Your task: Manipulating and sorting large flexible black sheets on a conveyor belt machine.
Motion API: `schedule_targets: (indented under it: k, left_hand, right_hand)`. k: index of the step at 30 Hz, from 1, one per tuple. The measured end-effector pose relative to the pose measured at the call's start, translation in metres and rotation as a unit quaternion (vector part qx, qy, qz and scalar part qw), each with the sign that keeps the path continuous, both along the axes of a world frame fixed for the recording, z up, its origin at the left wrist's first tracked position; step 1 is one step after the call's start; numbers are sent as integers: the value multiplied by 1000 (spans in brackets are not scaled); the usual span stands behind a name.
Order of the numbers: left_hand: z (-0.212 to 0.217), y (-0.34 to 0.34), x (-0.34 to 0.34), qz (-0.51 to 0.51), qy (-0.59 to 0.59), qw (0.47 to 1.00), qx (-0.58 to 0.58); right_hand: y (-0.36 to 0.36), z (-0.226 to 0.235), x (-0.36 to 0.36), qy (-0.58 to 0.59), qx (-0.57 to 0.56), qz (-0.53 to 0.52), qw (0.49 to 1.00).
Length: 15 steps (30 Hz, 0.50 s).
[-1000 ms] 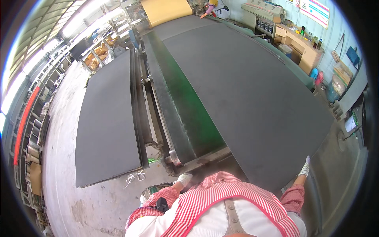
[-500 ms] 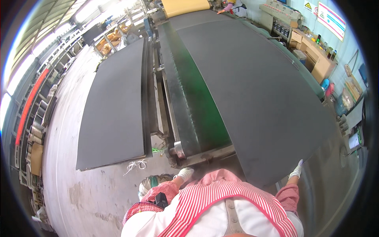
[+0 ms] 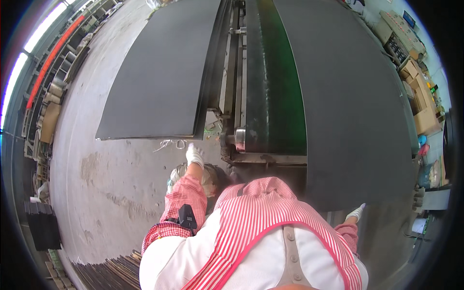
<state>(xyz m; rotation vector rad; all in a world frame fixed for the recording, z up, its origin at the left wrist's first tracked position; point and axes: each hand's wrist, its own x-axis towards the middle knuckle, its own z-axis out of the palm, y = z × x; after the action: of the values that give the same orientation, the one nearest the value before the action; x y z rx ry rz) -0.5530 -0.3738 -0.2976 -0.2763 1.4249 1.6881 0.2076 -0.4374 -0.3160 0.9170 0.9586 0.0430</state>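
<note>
Grey concrete floor [image 3: 111, 188] lies under the black sheet [image 3: 357, 111], its corner gripped by right-hand fingers [image 3: 356, 212].

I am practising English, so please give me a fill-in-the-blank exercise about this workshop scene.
1. Both hands wear ____ gloves.
2. The right hand is at the near edge of the large ____ sheet.
3. The left hand is raised over the ____ floor.
4. The belt beside the sheet is ____.

Missing words: white; black; concrete; green
</note>
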Motion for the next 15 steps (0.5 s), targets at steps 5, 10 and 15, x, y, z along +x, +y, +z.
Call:
schedule_targets:
  k: [5, 10, 15]
  left_hand:
    - [30, 31, -35, -21, 28, 999, 19]
    - [27, 46, -60, 8, -28, 999, -22]
    - [23, 56, -84, -37, -72, 989, -124]
  right_hand:
    - [-6, -28, 18, 238, 623, -331, 668]
    - [9, 32, -52, 271, 781, -556, 91]
    - [-2, 45, -60, 290, 744, -594, 96]
